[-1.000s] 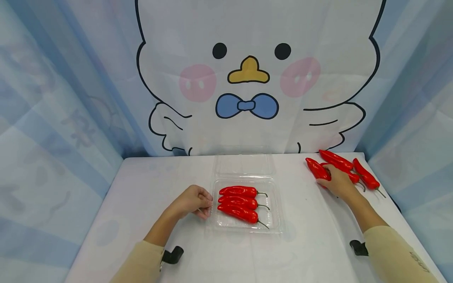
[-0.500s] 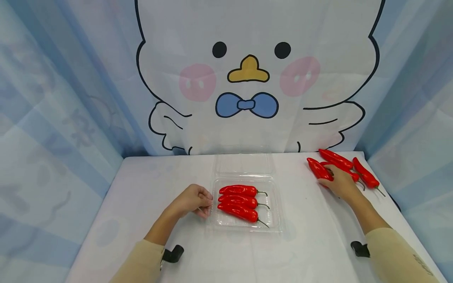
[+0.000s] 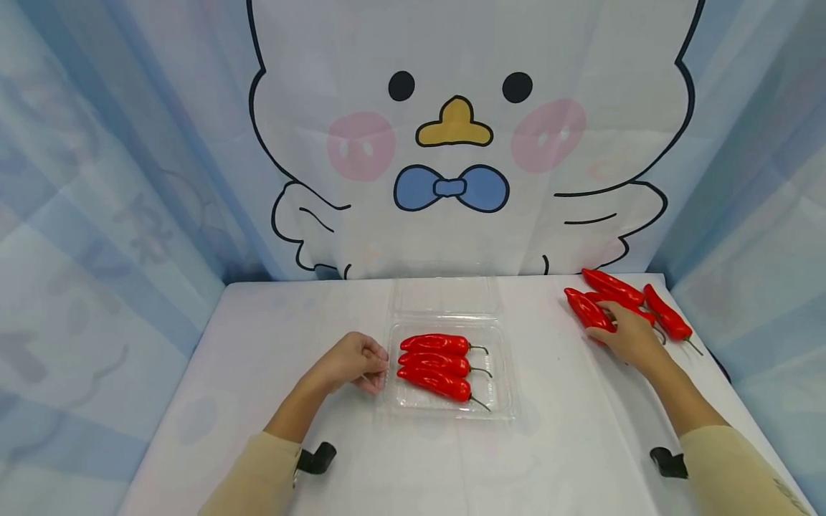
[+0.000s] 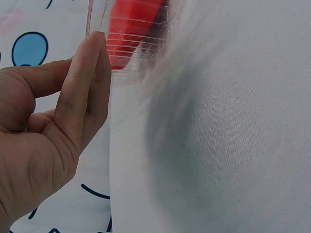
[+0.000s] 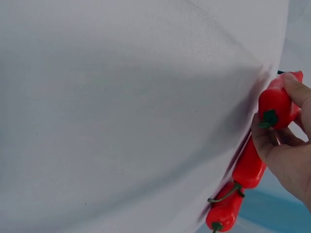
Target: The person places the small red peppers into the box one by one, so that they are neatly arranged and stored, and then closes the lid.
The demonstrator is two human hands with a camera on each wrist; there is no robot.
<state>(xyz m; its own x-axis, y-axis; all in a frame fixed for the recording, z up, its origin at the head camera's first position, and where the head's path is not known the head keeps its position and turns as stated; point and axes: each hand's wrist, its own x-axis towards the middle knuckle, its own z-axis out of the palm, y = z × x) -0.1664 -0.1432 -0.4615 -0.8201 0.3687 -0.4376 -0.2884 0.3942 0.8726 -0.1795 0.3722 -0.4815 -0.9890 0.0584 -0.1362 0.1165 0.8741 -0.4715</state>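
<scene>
My right hand [image 3: 629, 333] grips a red chili pepper [image 3: 589, 309] between thumb and fingers at the table's far right; its green stem end faces the right wrist camera. More red peppers [image 3: 669, 315] lie just beyond and beside that hand, one partly covered by it. In the middle stands a clear plastic box [image 3: 510, 401], its lid [image 3: 445, 295] folded back. Three red peppers [image 3: 437, 364] lie in it side by side, stems to the right. At its left edge my left hand [image 3: 353, 362] pinches the rim [image 4: 96, 17] with its fingertips.
A white cloth covers the table [image 3: 555, 459]. Behind it hangs a curtain [image 3: 452, 236] with a cartoon bird, and blue-patterned curtains [image 3: 97, 287] close off both sides. Black camera mounts [image 3: 316, 459] stick out at both wrists.
My right hand and the pepper it grips have shifted slightly to the right. The left hand and the box keep their places. The head view has tilted down a little.
</scene>
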